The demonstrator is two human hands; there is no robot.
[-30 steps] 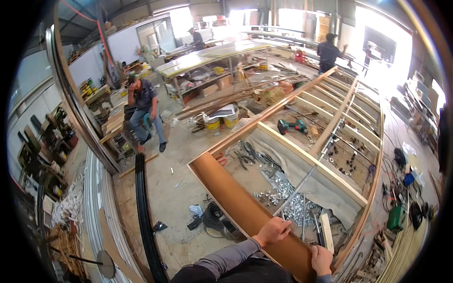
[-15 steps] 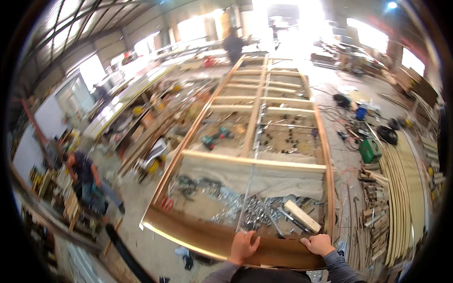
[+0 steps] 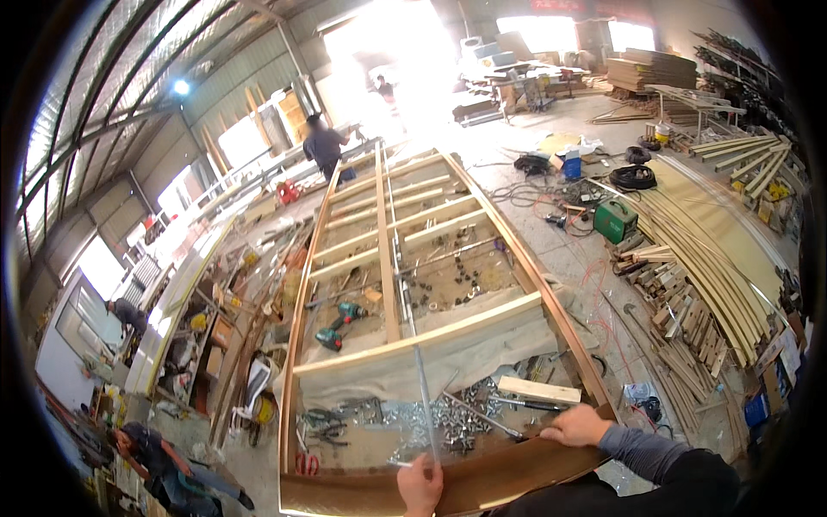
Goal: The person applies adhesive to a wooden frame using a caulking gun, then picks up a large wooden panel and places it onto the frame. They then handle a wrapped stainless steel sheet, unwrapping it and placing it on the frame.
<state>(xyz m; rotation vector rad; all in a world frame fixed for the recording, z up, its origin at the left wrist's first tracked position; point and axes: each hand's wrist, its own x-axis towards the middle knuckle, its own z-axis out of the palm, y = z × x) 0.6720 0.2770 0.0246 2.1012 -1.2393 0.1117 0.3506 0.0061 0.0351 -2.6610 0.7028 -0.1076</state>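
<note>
A long wooden frame (image 3: 525, 276) with pale crosspieces stretches away from me. A brown board (image 3: 508, 476) forms its near end. My right hand (image 3: 575, 426) curls over the board's top edge at the right. My left hand (image 3: 419, 487) is closed near the board's middle, at the near end of a long thin silvery strip (image 3: 422, 379) that runs lengthwise over the frame. A short whitish stick (image 3: 398, 464) pokes out beside its fingers. Inside the frame lie loose metal fasteners (image 3: 469, 424), a wood block (image 3: 540, 390) and a long-handled metal tool (image 3: 484, 415).
Two teal cordless drills (image 3: 338, 326) lie inside the frame. At the right are a green machine (image 3: 615, 221), cables, wood offcuts (image 3: 672, 306) and long pale strips (image 3: 706, 284). One person (image 3: 323, 146) stands beyond the frame; another (image 3: 164, 461) is at the lower left.
My view has swung to the right, so the frame appears shifted left. My left hand has closed at the strip's end, with the whitish stick showing. My right hand still grips the board.
</note>
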